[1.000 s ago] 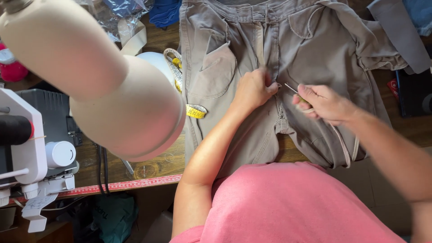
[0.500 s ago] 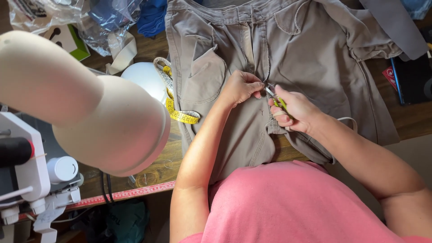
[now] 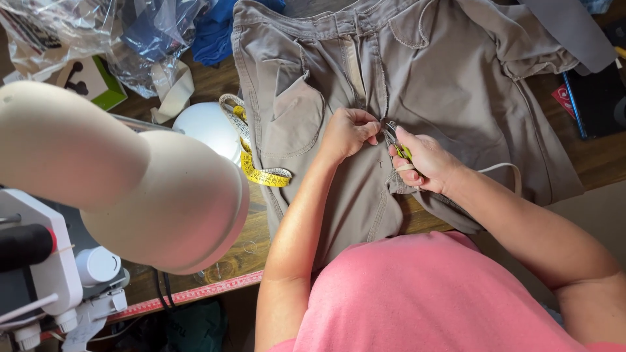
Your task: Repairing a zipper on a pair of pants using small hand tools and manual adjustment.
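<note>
Grey-brown trousers (image 3: 417, 85): matt woven cloth, stitched seams. Small snips (image 3: 395, 138): shiny metal blades, yellow-green plastic grip. Yellow tape measure (image 3: 251, 166): smooth, flexible. Brown bench (image 3: 606, 160): worn wood. Clear bags (image 3: 117, 32): glossy crinkled plastic.

Grey-brown trousers (image 3: 417, 85), plain. Small snips (image 3: 399, 145) with yellow-green grip, metal tips. Tape measure (image 3: 251, 166) yellow with dark marks, paler beige at far end. Pink shirt (image 3: 417, 300). Cream padded form (image 3: 124, 176). White dome (image 3: 205, 127). Blue cloth (image 3: 218, 32). Brown wood table (image 3: 606, 156), red strip (image 3: 189, 294) along edge. White machine (image 3: 45, 274), black spool (image 3: 23, 246).
</note>
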